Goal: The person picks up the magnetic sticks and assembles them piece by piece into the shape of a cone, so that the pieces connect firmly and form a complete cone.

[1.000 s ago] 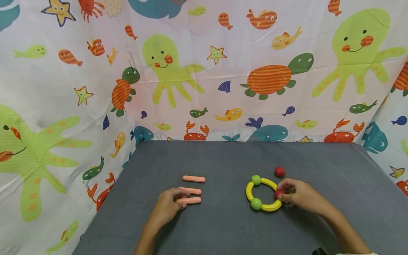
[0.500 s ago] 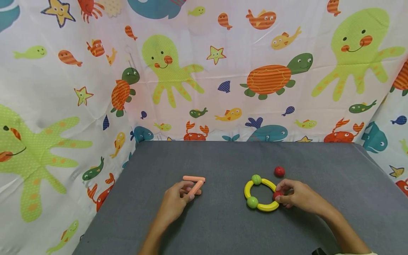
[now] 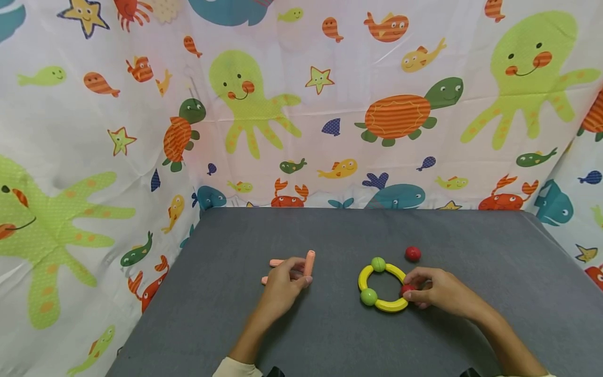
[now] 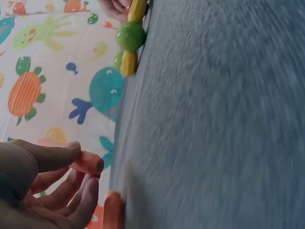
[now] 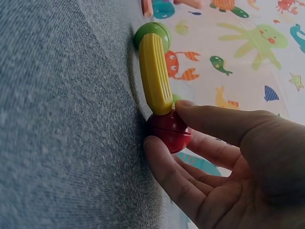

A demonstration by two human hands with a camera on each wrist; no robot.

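Note:
My left hand (image 3: pixel 282 288) pinches a peach-coloured stick (image 3: pixel 309 263), tilted up, between thumb and fingers. In the left wrist view the held stick (image 4: pixel 87 163) shows a dark spot on its end. Two similar sticks lie on the table, one farther back (image 3: pixel 276 262) and one nearer (image 3: pixel 264 280), both partly hidden by that hand. On the right, my right hand (image 3: pixel 438 290) pinches the red ball (image 5: pixel 169 131) of a ring made of yellow curved pieces (image 5: pixel 155 71) and green balls (image 3: pixel 369 297). The ring lies flat on the table.
A loose red ball (image 3: pixel 413 254) sits behind the ring on the grey table (image 3: pixel 339 340). A white curtain (image 3: pixel 292 104) printed with sea animals hangs behind the table and along its sides.
My left hand has picked up the nearest peach stick, turned it upward and carried it right and away from me. The ring has slid slightly left with my right hand holding its red ball.

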